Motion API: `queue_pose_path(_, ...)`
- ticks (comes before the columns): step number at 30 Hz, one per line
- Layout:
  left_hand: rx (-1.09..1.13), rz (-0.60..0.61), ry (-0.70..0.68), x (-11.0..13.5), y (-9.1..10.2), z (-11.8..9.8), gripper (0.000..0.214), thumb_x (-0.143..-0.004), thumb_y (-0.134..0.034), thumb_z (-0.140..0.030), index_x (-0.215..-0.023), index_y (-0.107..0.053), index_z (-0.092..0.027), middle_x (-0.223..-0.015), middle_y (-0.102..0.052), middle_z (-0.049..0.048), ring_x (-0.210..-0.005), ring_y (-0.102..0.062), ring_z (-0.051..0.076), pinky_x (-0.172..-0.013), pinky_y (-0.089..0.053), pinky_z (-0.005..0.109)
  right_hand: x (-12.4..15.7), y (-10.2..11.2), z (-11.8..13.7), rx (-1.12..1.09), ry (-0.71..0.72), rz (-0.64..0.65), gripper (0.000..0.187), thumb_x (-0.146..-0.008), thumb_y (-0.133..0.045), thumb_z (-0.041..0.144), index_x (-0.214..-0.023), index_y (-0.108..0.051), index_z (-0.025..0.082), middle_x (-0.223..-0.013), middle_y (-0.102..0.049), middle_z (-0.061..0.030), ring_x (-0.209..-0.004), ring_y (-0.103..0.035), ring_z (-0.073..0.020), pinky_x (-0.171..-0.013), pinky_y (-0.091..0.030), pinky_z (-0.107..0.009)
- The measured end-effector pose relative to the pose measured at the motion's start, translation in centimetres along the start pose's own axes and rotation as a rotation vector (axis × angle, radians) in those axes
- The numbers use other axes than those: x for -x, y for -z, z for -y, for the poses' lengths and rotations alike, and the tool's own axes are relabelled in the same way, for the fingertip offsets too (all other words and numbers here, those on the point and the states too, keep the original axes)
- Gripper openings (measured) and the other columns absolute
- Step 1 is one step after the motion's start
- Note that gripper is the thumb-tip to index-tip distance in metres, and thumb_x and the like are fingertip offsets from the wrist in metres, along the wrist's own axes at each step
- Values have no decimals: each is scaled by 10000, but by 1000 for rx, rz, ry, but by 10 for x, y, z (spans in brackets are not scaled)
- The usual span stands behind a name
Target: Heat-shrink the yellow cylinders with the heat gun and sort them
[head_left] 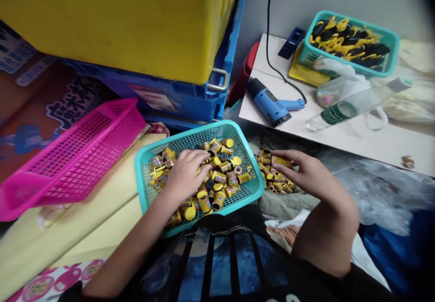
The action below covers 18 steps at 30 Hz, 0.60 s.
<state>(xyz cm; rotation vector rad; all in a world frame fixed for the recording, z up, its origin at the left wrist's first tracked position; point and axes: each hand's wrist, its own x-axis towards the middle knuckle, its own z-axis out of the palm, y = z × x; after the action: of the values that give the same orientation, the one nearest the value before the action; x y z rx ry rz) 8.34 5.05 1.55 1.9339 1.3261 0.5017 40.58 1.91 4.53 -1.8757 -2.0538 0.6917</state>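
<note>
A turquoise mesh basket (253,170) sits before my body, holding many small yellow cylinders (219,177) with printed labels and several black ring-like parts (210,184). My left hand (186,173) reaches into it, palm down, fingers stretched over the pieces and thumb apart; the undersides of its fingertips are hidden. To the right of the basket, my right hand (301,168) pinches a yellow cylinder (282,161) between thumb and fingers. Below that hand, more such yellow cylinders (272,175) lie heaped in a greyish bag (283,204).
On the white table (295,132) lie a blue heat gun (270,103), a clear bottle (343,112) and a turquoise basket (390,62) of black-and-yellow parts. A pink basket (81,157) leans at left. Yellow (136,26) and blue crates (190,103) stand ahead; clear plastic (363,184) lies right.
</note>
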Motion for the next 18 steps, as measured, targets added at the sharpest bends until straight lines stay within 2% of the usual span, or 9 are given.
queue_pose_path(2, -226, -44, 1, -10, 5, 18, 324, -858, -627, -200, -1177, -680, -190, -1239, -674, 143, -1254, -504, 363, -1098, -366, 567, -8, 2, -6, 169, -87, 23, 447, -856, -661, 454, -1170, -706, 139, -1182, -654, -135, -1126, -614, -324, -1013, -487, -526)
queue_pose_path(3, -258, -36, 13, -15, 6, 25, 314, -824, -647, -157, -1134, -691, -185, -1189, -694, 147, -1238, -517, 376, -1084, -372, 583, -16, -4, 2, 188, -54, 20, 446, -867, -654, 443, -1186, -699, 134, -1220, -637, -142, -1184, -584, -326, -1062, -456, -531)
queue_pose_path(5, -241, -35, 35, -20, 8, 34, 241, -794, -673, -143, -1029, -704, -190, -1094, -720, 136, -1197, -555, 384, -1056, -396, 588, -39, -29, 33, 95, 125, 35, 442, -945, -571, 430, -1294, -642, 167, -1312, -587, -116, -1254, -538, -258, -1121, -433, -453)
queue_pose_path(7, -212, -70, 59, -20, 12, 38, 181, -823, -676, -226, -1001, -680, -193, -1053, -728, 118, -1129, -612, 361, -1010, -455, 553, -66, -62, 72, 30, 269, 174, 457, -962, -574, 362, -1377, -579, 170, -1333, -566, -103, -1267, -516, -219, -1138, -422, -387)
queue_pose_path(8, -176, -90, 80, -17, 15, 39, 203, -842, -666, -279, -1026, -656, -193, -1035, -732, 106, -1070, -649, 335, -960, -501, 516, -79, -78, 89, 56, 304, 256, 566, -934, -626, 369, -1449, -513, 163, -1361, -537, -112, -1282, -493, -235, -1144, -412, -387)
queue_pose_path(9, -92, -107, 105, -13, 18, 39, 239, -852, -656, -321, -1051, -627, -192, -1018, -736, 93, -1008, -680, 306, -900, -542, 471, -89, -93, 103, 119, 318, 322, 668, -907, -666, 406, -1494, -463, 160, -1373, -514, -122, -1281, -477, -263, -1134, -417, -403)
queue_pose_path(11, 208, -131, 159, 1, 26, 38, 300, -828, -670, -356, -1063, -579, -193, -1010, -740, 72, -942, -715, 254, -814, -586, 390, -100, -115, 118, 267, 370, 379, 648, -901, -672, 412, -1477, -493, 176, -1333, -518, -122, -1277, -451, -297, -1126, -411, -427)
queue_pose_path(14, 673, -155, 219, 23, 37, 31, 415, -715, -780, -349, -1049, -588, -195, -1096, -732, 73, -986, -719, 234, -802, -603, 334, -95, -127, 120, 410, 376, 379, 471, -957, -569, 376, -1379, -588, 168, -1339, -498, -129, -1226, -474, -298, -1084, -443, -425)
queue_pose_path(18, 803, -168, 248, 41, 42, 19, 430, -654, -842, -323, -1020, -663, -184, -1096, -735, 78, -928, -724, 219, -774, -609, 309, -74, -130, 117, 469, 315, 357, 378, -938, -485, 224, -1245, -647, 77, -1456, -390, -187, -1268, -438, -361, -1000, -491, -435)
